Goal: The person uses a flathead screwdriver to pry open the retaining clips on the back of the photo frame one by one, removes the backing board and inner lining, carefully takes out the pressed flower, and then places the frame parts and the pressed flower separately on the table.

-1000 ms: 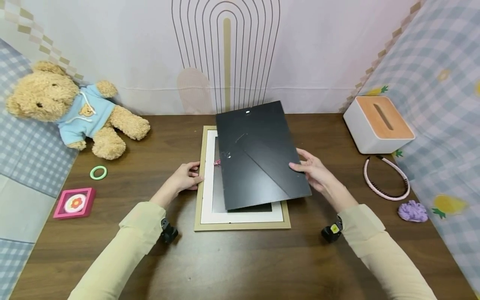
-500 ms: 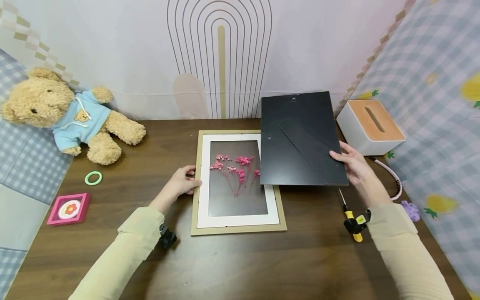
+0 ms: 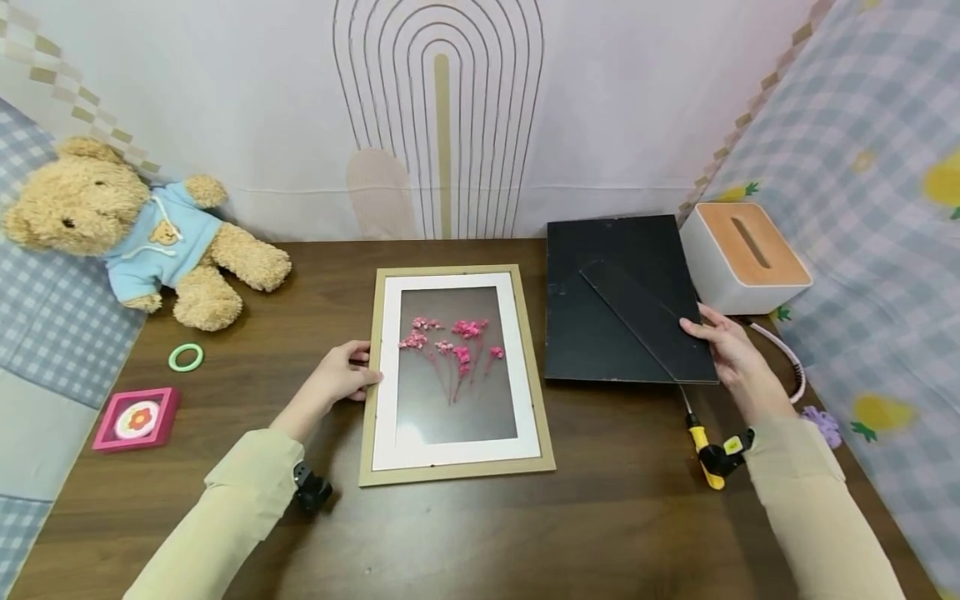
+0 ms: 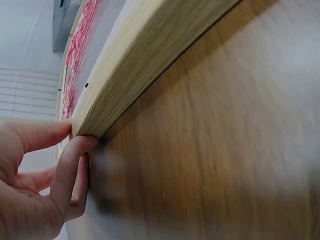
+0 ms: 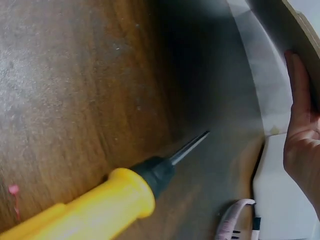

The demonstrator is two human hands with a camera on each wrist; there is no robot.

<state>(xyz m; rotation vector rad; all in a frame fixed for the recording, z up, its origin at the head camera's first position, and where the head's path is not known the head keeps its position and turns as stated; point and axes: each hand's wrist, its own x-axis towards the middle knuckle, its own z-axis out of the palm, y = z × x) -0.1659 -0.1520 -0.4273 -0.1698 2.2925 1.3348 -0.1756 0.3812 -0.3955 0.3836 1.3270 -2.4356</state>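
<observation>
Hands [image 3: 341, 375] [image 3: 738, 360] grip, left the frame [image 3: 457, 474], right the black board [image 3: 611, 329], fingertips [image 5: 292, 62] beneath showing only in the right wrist view.

Before you, a dark wood-grained bench [image 3: 465, 542] is carrying a pale-edged picture frame [image 3: 531, 367] near its middle. Toward your left, a pink box [image 3: 137, 419] and a green ring [image 3: 186, 357] are resting near each other, with a teddy bear [image 3: 157, 225] lying behind them. Toward your right, a yellow-handled screwdriver [image 3: 698, 437], a pink headband [image 3: 787, 353], a purple scrunchie [image 3: 822, 425] and a wood-topped white box [image 3: 772, 262] are sitting; a tiny pink bit [image 5: 13, 189] is lying near the screwdriver.
</observation>
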